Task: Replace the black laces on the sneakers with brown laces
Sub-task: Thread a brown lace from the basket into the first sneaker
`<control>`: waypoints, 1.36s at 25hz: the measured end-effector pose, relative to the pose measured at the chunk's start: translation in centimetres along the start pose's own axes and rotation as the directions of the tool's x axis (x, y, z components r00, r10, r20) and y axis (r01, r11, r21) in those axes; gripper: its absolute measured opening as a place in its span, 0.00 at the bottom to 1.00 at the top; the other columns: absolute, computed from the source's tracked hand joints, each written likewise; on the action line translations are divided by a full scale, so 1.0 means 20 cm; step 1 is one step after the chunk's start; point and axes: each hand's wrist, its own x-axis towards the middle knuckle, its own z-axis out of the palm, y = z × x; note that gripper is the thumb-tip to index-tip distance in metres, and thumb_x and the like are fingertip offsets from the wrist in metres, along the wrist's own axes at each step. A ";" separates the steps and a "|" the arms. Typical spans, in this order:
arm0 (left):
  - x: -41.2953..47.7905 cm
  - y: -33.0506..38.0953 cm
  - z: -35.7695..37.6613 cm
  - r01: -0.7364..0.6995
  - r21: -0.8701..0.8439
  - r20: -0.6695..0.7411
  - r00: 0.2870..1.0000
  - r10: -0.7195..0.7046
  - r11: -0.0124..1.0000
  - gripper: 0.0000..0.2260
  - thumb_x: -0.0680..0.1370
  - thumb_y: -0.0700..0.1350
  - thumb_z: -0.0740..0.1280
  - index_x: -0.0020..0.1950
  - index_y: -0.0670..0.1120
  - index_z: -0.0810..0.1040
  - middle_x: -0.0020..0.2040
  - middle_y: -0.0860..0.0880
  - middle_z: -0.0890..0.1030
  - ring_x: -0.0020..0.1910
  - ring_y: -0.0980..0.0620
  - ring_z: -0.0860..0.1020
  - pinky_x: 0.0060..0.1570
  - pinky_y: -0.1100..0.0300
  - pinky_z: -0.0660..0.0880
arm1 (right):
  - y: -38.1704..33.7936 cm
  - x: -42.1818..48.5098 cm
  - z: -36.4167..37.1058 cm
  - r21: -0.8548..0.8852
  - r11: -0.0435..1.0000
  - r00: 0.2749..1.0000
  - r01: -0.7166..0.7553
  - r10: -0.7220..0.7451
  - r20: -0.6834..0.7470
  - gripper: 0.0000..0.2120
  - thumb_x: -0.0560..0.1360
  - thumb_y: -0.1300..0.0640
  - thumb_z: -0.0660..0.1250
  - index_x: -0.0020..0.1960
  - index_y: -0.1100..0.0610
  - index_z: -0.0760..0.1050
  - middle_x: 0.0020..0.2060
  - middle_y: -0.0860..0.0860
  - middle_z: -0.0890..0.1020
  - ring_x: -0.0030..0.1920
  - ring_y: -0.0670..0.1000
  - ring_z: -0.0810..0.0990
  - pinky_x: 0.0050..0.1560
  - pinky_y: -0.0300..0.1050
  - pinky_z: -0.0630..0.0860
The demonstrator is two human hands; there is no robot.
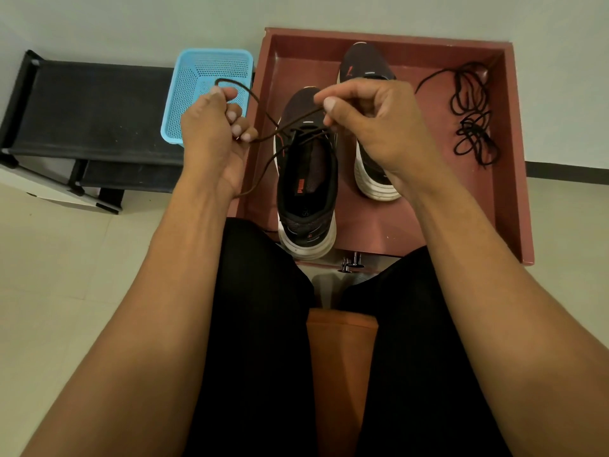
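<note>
On my monitor, two dark sneakers with white soles stand side by side in a red-brown tray [514,166], toes pointing away. The near sneaker [306,186] carries a thin brown lace [260,101] crossed through its upper eyelets. The far sneaker [362,59] is partly hidden behind the right hand. Removed black laces [472,110] lie tangled at the tray's right side.

The hands are held apart above the near sneaker. The left hand [211,133] curls round one strand, which loops over its thumb and trails past the wrist. The right hand [372,127] pinches the other strand over the tongue.

A blue basket [211,69] sits on a black rack [89,107] left of the tray, on a pale tiled floor [66,275] against a plain wall [131,21].
</note>
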 end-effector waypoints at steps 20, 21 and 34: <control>-0.04 -0.06 0.10 -0.571 0.770 0.450 0.803 0.391 0.285 0.05 0.79 0.49 0.72 0.51 0.54 0.88 0.37 0.65 0.79 0.36 0.67 0.77 0.42 0.73 0.70 | 0.00 0.04 0.04 -0.378 0.922 0.988 -0.089 0.035 -0.148 0.14 0.84 0.50 0.66 0.51 0.58 0.85 0.37 0.49 0.87 0.35 0.46 0.86 0.42 0.45 0.85; -0.03 -0.07 0.10 -0.555 0.782 0.443 0.815 0.373 0.283 0.05 0.79 0.49 0.72 0.51 0.54 0.87 0.36 0.63 0.79 0.35 0.66 0.77 0.42 0.70 0.71 | 0.01 0.03 0.05 -0.535 0.838 0.992 -0.107 0.050 -0.119 0.13 0.82 0.47 0.69 0.51 0.56 0.86 0.39 0.49 0.87 0.38 0.47 0.86 0.46 0.47 0.85; -0.02 -0.19 0.11 -0.428 0.892 0.408 0.900 0.153 0.144 0.06 0.77 0.53 0.75 0.52 0.55 0.88 0.52 0.52 0.87 0.52 0.52 0.83 0.51 0.54 0.80 | 0.07 0.02 0.16 -0.726 0.646 0.971 -0.233 0.117 -0.208 0.05 0.74 0.50 0.75 0.48 0.51 0.87 0.43 0.51 0.86 0.48 0.54 0.86 0.48 0.45 0.80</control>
